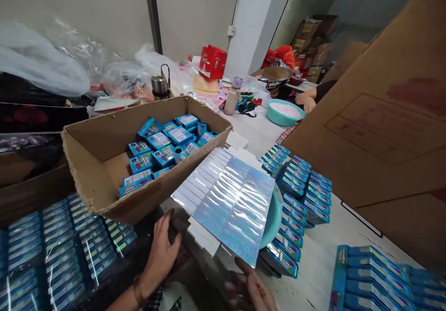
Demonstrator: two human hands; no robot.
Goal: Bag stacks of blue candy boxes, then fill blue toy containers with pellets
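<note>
A stack of shiny blue-and-white holographic sheets (230, 199) lies tilted over a turquoise basin (276, 220), with white card pieces (204, 239) jutting out beneath. My left hand (162, 248) is below the carton's near edge, thumb spread from the curled fingers, and I see nothing in it. At the sheets' lower corner, my right hand (251, 288) has its fingers apart and slightly blurred. Whether its fingertip touches the sheet, I cannot tell. To the left, an open cardboard carton (118, 162) holds loose small blue boxes (163, 155).
Packed rows of blue boxes (45, 250) sit at lower left. More blue box stacks (291, 223) stand right of the basin, others (372, 278) at lower right. A large cardboard box (383, 130) looms at right. Beyond are a bottle (232, 98), pink-filled basin (284, 111) and another person's hand (306, 100).
</note>
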